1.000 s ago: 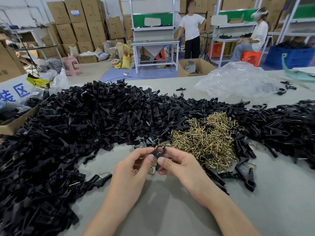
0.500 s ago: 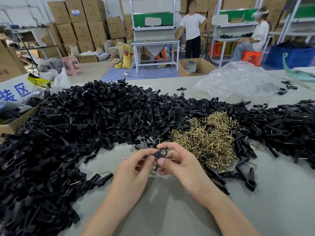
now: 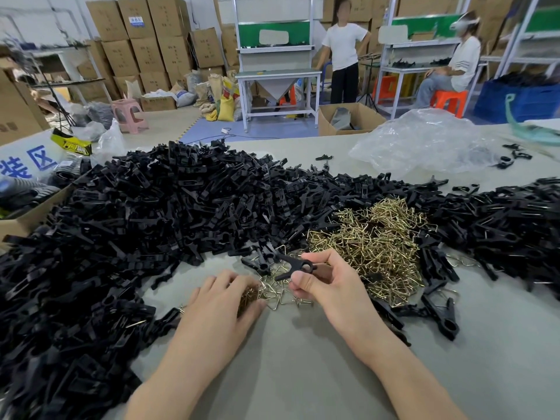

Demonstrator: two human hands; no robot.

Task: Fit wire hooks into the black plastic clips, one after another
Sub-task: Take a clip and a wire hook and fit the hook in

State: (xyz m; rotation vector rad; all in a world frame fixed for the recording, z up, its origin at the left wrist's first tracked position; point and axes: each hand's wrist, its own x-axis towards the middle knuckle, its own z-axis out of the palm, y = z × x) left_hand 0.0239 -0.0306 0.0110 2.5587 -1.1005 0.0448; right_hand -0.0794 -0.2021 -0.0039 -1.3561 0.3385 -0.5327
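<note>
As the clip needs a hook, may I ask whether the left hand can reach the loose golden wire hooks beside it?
Probably yes: the left hand curls over some of those golden wire hooks, nothing covers them; the right hand holds the black plastic clip.

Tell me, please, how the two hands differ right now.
The right hand pinches a black clip, held clear of the table; the left hand sits low, fingers curled over loose wire hooks. The right hand's thumb faces the camera; the left hand shows its back. Both are bare.
</note>
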